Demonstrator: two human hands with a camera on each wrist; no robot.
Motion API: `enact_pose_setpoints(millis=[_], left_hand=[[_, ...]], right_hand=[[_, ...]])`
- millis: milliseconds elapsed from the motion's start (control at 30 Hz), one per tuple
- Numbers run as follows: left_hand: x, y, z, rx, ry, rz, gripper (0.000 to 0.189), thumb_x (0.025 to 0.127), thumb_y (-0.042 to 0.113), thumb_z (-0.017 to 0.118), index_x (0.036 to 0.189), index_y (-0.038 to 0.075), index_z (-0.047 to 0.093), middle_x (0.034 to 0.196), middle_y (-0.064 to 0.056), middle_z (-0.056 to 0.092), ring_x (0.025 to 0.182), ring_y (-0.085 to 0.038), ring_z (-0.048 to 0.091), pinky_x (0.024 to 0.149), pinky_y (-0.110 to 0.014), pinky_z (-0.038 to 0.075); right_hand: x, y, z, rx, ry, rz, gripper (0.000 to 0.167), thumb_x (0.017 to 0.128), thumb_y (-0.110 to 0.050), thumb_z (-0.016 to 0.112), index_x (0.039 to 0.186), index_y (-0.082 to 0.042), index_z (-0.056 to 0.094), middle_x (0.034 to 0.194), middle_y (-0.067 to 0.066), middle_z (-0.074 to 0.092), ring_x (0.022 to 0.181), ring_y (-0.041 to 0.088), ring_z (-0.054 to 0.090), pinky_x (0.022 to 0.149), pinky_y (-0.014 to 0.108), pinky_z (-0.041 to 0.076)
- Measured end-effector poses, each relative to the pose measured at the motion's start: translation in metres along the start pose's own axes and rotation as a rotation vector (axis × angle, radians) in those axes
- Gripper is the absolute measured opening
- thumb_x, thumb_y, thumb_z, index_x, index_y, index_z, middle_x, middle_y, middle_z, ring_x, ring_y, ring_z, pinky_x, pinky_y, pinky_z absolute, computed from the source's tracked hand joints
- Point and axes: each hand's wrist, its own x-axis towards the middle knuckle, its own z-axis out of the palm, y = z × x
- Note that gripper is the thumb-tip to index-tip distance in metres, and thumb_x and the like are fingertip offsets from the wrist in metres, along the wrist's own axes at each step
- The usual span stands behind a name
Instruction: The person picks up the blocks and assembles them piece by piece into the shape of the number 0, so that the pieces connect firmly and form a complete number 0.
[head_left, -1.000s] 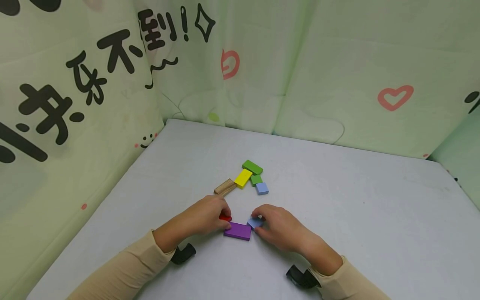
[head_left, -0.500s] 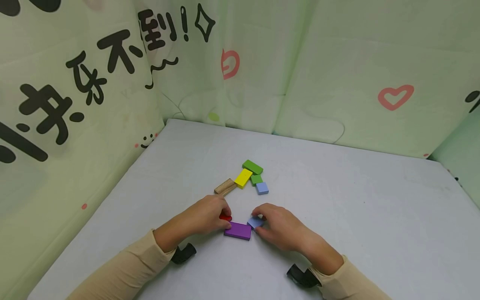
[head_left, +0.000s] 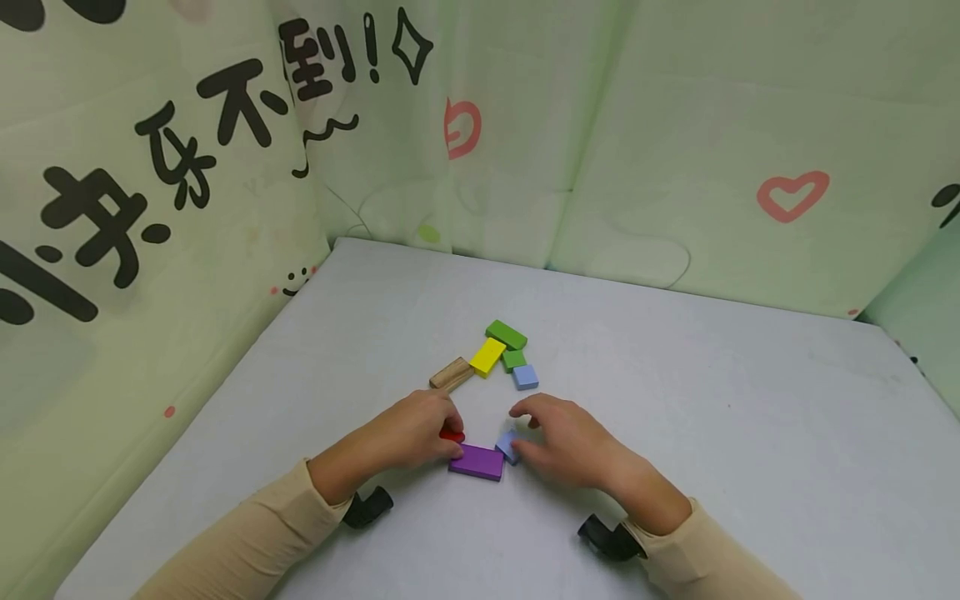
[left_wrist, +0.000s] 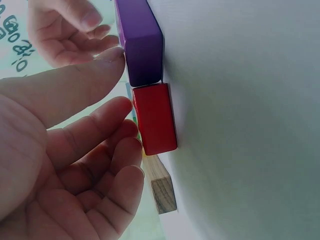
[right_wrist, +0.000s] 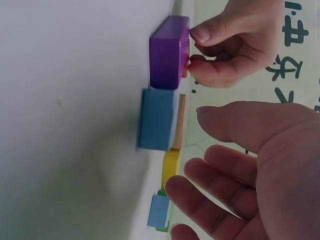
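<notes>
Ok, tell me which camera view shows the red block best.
The left wrist view: one full side of the red block shows there, large and close. The head view shows only part, the rest hidden by the left hand; the right wrist view, just a sliver behind the purple block.

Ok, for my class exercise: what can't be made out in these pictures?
Red block: head view, mostly hidden by the left hand.
Purple block: left wrist view, one end cut off by the top edge.
Wooden block: right wrist view, partly hidden behind the nearer blue block.
Leftmost lettering: head view, cut off by the left edge.
</notes>
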Motion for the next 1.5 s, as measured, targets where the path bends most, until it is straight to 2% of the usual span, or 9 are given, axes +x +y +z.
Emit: enact_pose_setpoints(millis=[233, 567, 767, 1000, 1267, 1500], left_hand=[[0.0, 0.0, 0.0, -0.006, -0.002, 0.001, 0.019, 0.085, 0.016, 0.082, 0.098, 0.006, 0.074, 0.095, 0.0, 0.06, 0.091, -0.019, 0.055, 0.081, -0.034, 0.051], [-0.001, -0.001, 0.0, -0.015, 0.01, 0.011, 0.019, 0.085, 0.015, 0.082, 0.098, 0.006, 0.074, 0.096, -0.001, 0.06, 0.092, -0.019, 0.055, 0.08, -0.034, 0.051], [-0.001, 0.0, 0.001, -0.014, 0.006, -0.004, 0.019, 0.085, 0.015, 0.082, 0.098, 0.005, 0.074, 0.096, -0.001, 0.06, 0.092, -0.019, 0.055, 0.08, -0.034, 0.051], [-0.002, 0.002, -0.001, -0.011, -0.001, -0.016, 0.02, 0.085, 0.016, 0.082, 0.099, 0.006, 0.074, 0.096, -0.001, 0.06, 0.092, -0.019, 0.055, 0.082, -0.034, 0.051], [-0.002, 0.0, -0.001, -0.019, -0.007, -0.012, 0.019, 0.085, 0.017, 0.082, 0.099, 0.007, 0.075, 0.097, -0.001, 0.061, 0.092, -0.018, 0.055, 0.082, -0.033, 0.051], [-0.001, -0.001, -0.001, -0.004, -0.003, -0.007, 0.02, 0.085, 0.019, 0.082, 0.099, 0.007, 0.075, 0.097, 0.0, 0.061, 0.092, -0.016, 0.055, 0.081, -0.031, 0.051]], right_hand=[[0.009, 0.004, -0.009, -0.001, 0.027, -0.026, 0.031, 0.092, -0.015, 0.071, 0.118, -0.001, 0.064, 0.113, 0.011, 0.066, 0.097, 0.026, 0.065, 0.084, 0.042, 0.053], [0.031, 0.014, -0.025, -0.026, 0.014, 0.056, 0.041, 0.094, -0.018, 0.07, 0.128, 0.004, 0.06, 0.122, 0.016, 0.064, 0.105, 0.031, 0.063, 0.091, 0.046, 0.052], [0.046, 0.019, -0.032, -0.047, 0.019, 0.061, 0.046, 0.094, -0.02, 0.07, 0.13, 0.005, 0.058, 0.126, 0.02, 0.062, 0.108, 0.033, 0.062, 0.093, 0.047, 0.051], [0.065, 0.019, -0.033, -0.044, -0.006, 0.086, 0.05, 0.095, -0.024, 0.07, 0.133, 0.005, 0.056, 0.131, 0.02, 0.06, 0.111, 0.035, 0.061, 0.096, 0.048, 0.048], [0.083, 0.021, -0.027, -0.055, -0.054, 0.122, 0.055, 0.095, -0.026, 0.069, 0.136, 0.006, 0.053, 0.139, 0.023, 0.054, 0.127, 0.039, 0.051, 0.107, 0.05, 0.039], [0.093, 0.024, -0.022, -0.073, -0.06, 0.126, 0.057, 0.094, -0.027, 0.072, 0.136, 0.006, 0.054, 0.138, 0.022, 0.055, 0.128, 0.038, 0.051, 0.109, 0.05, 0.037]])
